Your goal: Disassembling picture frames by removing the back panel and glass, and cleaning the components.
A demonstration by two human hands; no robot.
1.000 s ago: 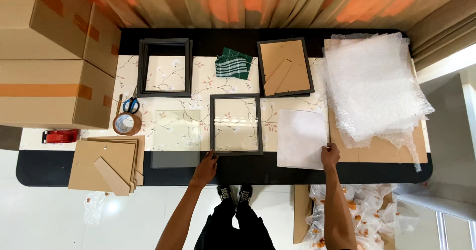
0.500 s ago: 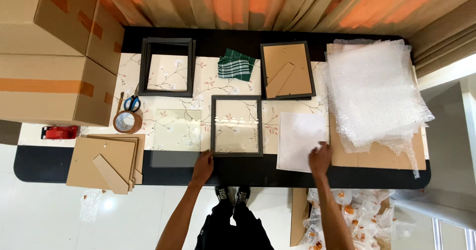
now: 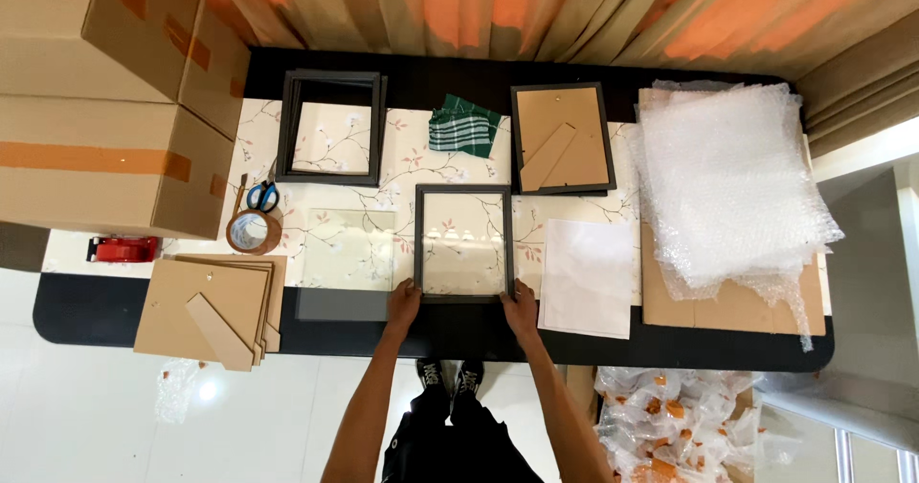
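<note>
Black frame [image 3: 463,242] between both hands

Both bare forearms extend forward from the bottom edge and converge slightly, left hand [image 3: 404,304] and right hand [image 3: 522,307] level with each other, palms down, fingers pointing forward and loosely curled, a gap between them.

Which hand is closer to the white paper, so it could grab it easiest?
The right hand. It rests on the lower right corner of the dark frame, right beside the white sheet. The left hand is on the frame's far corner.
</note>
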